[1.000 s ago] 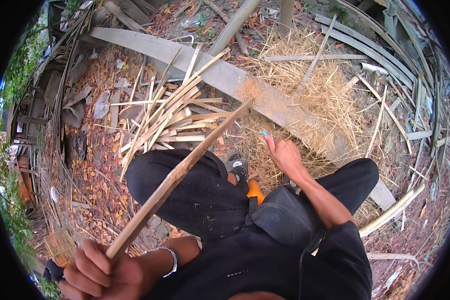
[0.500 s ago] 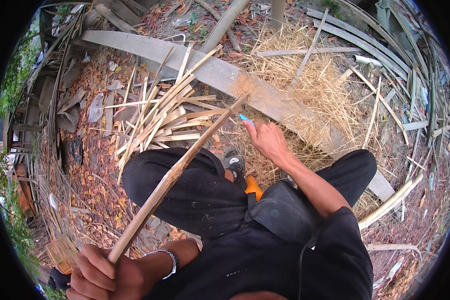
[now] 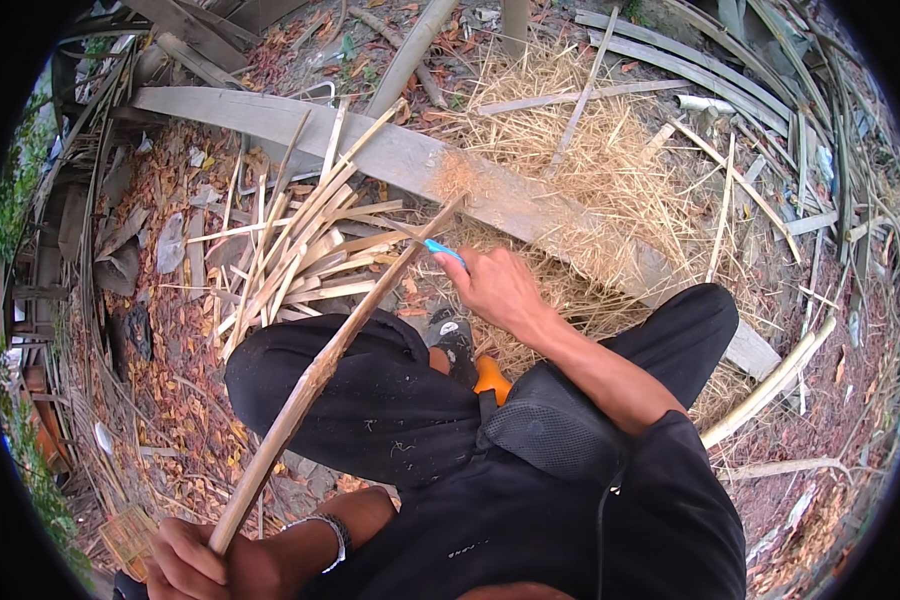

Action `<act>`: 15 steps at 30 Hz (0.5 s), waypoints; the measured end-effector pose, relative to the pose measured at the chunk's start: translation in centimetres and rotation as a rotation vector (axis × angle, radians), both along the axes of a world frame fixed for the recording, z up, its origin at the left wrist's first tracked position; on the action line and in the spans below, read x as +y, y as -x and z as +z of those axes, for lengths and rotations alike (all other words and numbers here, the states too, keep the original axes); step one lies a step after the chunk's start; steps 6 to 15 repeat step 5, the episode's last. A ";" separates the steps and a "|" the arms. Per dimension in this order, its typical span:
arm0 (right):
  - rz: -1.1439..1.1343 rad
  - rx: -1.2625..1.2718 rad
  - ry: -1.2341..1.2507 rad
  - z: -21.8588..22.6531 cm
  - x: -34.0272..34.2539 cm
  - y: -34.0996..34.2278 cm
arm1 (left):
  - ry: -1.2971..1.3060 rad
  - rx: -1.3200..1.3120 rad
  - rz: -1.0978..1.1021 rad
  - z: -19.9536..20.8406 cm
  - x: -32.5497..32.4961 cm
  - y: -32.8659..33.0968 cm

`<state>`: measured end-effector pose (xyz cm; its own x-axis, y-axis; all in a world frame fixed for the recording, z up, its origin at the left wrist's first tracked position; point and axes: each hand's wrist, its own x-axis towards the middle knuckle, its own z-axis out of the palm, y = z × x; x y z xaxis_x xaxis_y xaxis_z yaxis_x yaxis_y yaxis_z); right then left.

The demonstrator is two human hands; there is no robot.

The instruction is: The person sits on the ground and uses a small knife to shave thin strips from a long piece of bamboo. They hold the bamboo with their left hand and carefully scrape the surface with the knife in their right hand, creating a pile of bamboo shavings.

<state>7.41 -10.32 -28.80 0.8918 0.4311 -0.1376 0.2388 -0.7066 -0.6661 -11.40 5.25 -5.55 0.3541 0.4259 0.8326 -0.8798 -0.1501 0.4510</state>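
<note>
My left hand (image 3: 200, 560) is closed round the near end of a long wooden stick (image 3: 315, 380), at the lower left. The stick slants up and away over my left thigh, and its far end rests on or just above a grey plank (image 3: 360, 150). My right hand (image 3: 500, 288) grips a knife (image 3: 444, 250) by its light blue handle. Its thin blade, partly hard to make out, lies against the stick a little below the far tip. Reddish-brown dust covers the plank around that tip.
Split wooden sticks (image 3: 300, 250) lie heaped left of the plank. A pile of straw-coloured shavings (image 3: 610, 160) spreads beyond and under it. An orange object (image 3: 490, 380) sits by my shoe (image 3: 457, 345). A pale curved piece of wood (image 3: 770, 390) lies at right. Dry leaves cover the ground.
My right hand has moved left and brought the knife from beside the stick onto it. The whole view has shifted slightly; my left hand keeps its hold.
</note>
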 end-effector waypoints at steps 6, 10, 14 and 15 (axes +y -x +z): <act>-0.079 -0.278 0.174 -5.2 -1.1 -3.0 | 0.108 0.020 0.404 -0.4 2.2 2.3; -0.079 -0.278 0.174 -5.2 -1.1 -3.0 | 0.108 0.020 0.404 -0.4 2.2 2.3; -0.079 -0.278 0.174 -5.2 -1.1 -3.0 | 0.108 0.020 0.404 -0.4 2.2 2.3; -0.079 -0.278 0.174 -5.2 -1.1 -3.0 | 0.108 0.020 0.404 -0.4 2.2 2.3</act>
